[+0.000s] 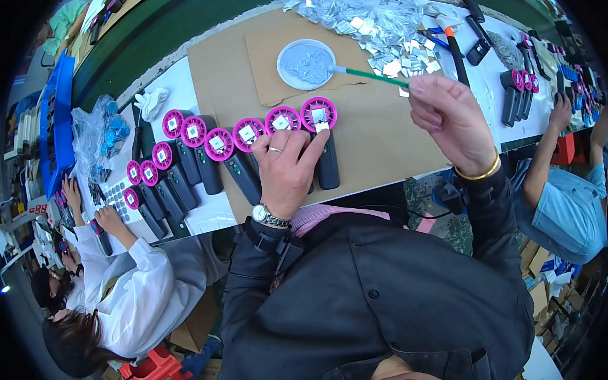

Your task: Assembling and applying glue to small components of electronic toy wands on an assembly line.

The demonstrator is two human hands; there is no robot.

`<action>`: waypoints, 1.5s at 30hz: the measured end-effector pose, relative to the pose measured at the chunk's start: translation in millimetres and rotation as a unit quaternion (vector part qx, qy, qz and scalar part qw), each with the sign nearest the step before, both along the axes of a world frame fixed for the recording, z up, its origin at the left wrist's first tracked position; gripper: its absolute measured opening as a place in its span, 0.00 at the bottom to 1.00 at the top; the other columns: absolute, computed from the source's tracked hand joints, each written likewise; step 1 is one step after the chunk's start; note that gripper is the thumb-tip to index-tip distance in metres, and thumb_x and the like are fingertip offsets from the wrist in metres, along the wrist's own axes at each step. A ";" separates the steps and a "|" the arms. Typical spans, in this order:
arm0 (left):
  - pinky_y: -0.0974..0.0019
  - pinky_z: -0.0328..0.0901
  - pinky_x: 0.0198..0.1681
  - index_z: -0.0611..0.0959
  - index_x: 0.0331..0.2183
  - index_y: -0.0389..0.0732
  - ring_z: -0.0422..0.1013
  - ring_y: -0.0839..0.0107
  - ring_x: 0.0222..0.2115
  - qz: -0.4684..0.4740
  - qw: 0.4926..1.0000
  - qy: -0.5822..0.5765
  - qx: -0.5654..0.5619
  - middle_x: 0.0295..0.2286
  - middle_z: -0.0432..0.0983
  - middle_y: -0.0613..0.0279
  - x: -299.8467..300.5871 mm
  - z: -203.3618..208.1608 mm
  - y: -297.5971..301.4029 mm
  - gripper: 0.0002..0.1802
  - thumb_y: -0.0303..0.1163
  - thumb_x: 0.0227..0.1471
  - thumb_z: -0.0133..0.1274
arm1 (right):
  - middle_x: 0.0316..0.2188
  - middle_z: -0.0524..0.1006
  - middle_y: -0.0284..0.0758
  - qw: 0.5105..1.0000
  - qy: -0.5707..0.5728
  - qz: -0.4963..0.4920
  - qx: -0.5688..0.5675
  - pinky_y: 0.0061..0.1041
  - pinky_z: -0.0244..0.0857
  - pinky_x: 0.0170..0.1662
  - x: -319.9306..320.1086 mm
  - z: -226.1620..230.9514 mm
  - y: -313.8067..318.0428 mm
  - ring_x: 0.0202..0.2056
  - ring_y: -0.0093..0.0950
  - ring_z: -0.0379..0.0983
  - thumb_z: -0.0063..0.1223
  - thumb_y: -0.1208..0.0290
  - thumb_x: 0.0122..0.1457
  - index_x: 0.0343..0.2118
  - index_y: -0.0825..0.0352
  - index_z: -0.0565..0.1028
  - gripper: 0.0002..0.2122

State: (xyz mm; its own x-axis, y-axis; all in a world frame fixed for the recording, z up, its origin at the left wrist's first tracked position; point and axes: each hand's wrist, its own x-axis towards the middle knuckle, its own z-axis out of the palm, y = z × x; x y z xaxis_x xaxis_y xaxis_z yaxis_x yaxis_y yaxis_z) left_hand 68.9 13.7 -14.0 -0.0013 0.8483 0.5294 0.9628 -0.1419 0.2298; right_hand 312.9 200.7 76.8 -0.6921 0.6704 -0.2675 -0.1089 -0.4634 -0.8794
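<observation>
My right hand (450, 115) pinches the end of a thin green stick (375, 77). Its pale tip reaches the right rim of a round white dish (307, 64) of grey paste. My left hand (284, 169) lies over the row of handheld fans, fingers apart, its index fingertip at a small pale square on the rightmost magenta fan head (319, 114). That fan's dark handle (328, 163) points toward me. Beside it stand more magenta fan heads with pale squares in their centres, such as this fan head (248, 134); my left hand partly hides some handles.
Brown cardboard (379, 136) covers the table before me. Loose silvery squares (402, 53) and a clear bag (357, 14) lie at the back. An orange-and-black tool (456, 54) is right of them. A co-worker in white (147, 278) sits left; another in blue (568, 206) works right.
</observation>
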 end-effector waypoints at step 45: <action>0.55 0.53 0.55 0.92 0.40 0.48 0.75 0.70 0.40 0.023 0.998 -0.046 0.041 0.35 0.82 0.70 -4.4 9.2 8.3 0.13 0.30 0.51 0.75 | 0.26 0.74 0.30 0.635 -0.059 0.050 0.769 0.29 0.61 0.25 -0.7 -49.9 -29.5 0.24 0.26 0.71 0.74 0.87 0.44 0.41 0.72 0.86 0.18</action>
State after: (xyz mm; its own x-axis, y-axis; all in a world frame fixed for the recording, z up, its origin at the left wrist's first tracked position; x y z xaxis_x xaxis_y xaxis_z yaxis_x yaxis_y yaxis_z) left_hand 64.4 22.0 -4.8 -0.0909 0.8005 0.5924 0.9442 -0.1198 0.3068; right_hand 312.2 171.3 26.9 -0.7880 0.1565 0.5954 -0.0373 0.9533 -0.2999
